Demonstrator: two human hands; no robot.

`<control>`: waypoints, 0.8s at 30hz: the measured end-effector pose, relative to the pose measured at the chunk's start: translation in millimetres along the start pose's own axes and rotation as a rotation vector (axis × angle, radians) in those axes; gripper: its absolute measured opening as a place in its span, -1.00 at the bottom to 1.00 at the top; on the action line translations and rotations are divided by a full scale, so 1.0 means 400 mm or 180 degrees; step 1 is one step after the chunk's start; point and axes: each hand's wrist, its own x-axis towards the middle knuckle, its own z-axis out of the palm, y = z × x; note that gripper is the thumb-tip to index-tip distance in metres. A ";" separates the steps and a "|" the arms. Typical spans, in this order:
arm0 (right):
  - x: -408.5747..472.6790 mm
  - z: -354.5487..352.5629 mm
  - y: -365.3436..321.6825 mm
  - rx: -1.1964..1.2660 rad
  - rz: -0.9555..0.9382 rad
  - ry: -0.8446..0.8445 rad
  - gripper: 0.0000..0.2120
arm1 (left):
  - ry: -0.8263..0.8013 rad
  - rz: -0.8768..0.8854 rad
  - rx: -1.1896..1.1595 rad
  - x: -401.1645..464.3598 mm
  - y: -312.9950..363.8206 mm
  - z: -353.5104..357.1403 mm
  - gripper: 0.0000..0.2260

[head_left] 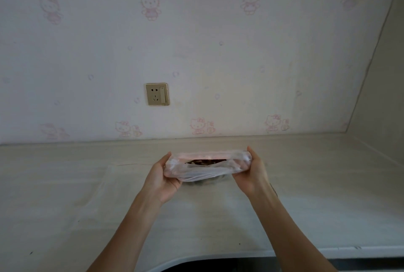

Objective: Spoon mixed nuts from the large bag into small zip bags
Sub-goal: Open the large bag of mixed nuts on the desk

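Observation:
A clear plastic bag (205, 167) with brown nuts (202, 162) inside stands on the pale counter (306, 195) near the middle. My left hand (162, 177) grips the bag's left end and my right hand (252, 170) grips its right end. Between them the mouth is stretched wide, and the nuts show through the slit. Several clear flat zip bags (102, 186) lie on the counter to the left, hard to make out. No spoon is in view.
A papered wall with a beige socket (157, 94) rises behind the counter. A side wall (380, 96) closes the right end. The counter's front edge (218, 257) curves inward near me.

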 end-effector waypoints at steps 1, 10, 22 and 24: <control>0.006 0.000 0.001 0.0139 -0.0025 -0.0006 -0.31 | -0.0027 -0.0005 -0.0066 0.000 0.002 -0.003 -0.72; -0.008 -0.015 -0.044 -0.1181 0.0029 -0.0165 -0.68 | 0.0318 0.0437 0.1484 0.003 0.026 -0.029 -0.51; -0.027 0.014 -0.084 -0.6205 -0.2135 -0.0513 -0.60 | 0.0517 0.2562 0.5548 -0.022 0.041 -0.005 -0.67; -0.018 0.023 -0.076 -0.5973 -0.2087 -0.0504 -0.73 | 0.0632 0.2599 0.5681 -0.010 0.046 0.008 -0.89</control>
